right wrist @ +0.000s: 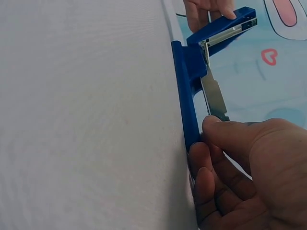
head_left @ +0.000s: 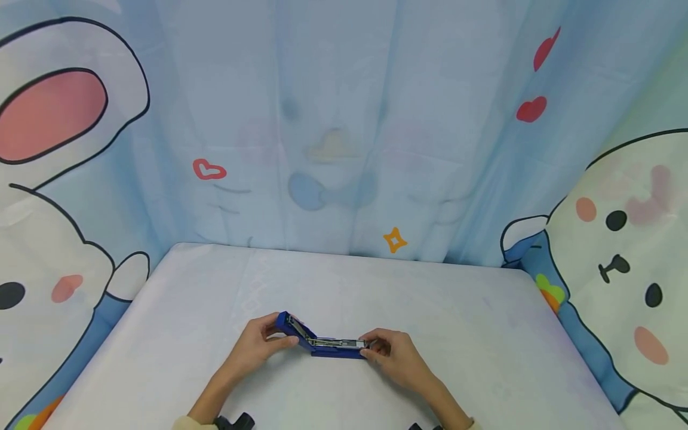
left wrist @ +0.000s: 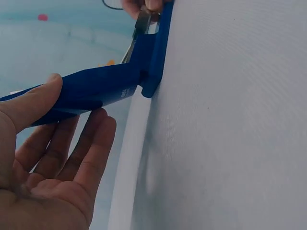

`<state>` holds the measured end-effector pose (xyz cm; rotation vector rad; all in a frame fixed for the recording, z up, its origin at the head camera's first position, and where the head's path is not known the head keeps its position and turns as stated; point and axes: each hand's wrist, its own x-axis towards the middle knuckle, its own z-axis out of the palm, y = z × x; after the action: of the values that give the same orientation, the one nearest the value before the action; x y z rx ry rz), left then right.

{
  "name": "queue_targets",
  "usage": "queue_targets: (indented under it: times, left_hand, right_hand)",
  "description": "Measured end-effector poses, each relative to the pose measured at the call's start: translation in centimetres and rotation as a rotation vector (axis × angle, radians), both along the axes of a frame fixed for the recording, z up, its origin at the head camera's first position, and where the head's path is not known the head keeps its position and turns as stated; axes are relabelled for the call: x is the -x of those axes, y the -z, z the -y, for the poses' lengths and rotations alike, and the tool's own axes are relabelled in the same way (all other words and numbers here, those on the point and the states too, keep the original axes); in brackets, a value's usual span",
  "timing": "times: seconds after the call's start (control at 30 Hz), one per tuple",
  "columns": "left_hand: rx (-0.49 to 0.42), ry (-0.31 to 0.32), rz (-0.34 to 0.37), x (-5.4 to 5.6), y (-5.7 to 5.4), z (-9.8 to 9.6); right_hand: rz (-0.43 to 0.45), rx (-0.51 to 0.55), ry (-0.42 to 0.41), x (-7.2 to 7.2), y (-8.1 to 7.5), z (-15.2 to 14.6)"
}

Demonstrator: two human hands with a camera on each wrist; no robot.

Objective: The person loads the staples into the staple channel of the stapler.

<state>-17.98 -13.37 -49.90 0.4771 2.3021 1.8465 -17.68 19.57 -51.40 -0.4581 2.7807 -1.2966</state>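
Observation:
A blue stapler (head_left: 338,352) lies on the white table with its top cover swung wide open, baring the metal staple channel (head_left: 337,343). My left hand (head_left: 261,340) holds the raised cover (left wrist: 91,86) between thumb and fingers, on the left side. At the other end, my right hand (head_left: 395,355) pinches the front of the stapler's base and channel. The right wrist view shows the thumb on the metal magazine (right wrist: 213,96) and the fingers curled by the blue base (right wrist: 186,105). The fingers hide the front tip.
A white cloth covers the table (head_left: 484,334). Behind it hangs a light blue curtain (head_left: 333,119) printed with cartoon animals and hearts. Dark wrist-camera mounts (head_left: 236,421) show at the bottom edge of the head view.

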Motion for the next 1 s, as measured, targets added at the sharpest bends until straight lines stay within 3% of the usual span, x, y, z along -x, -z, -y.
queue_targets:
  times: [0.5,1.0]
  left_hand:
    - [0.040,-0.012,-0.043,0.1,-0.7,-1.5]
    - [0.013,0.021,-0.027,0.4,-0.6,-2.7]
  right_hand:
    - [0.014,0.012,0.006,-0.1,-0.1,0.1]
    - [0.014,0.001,0.038,-0.1,0.1,0.2]
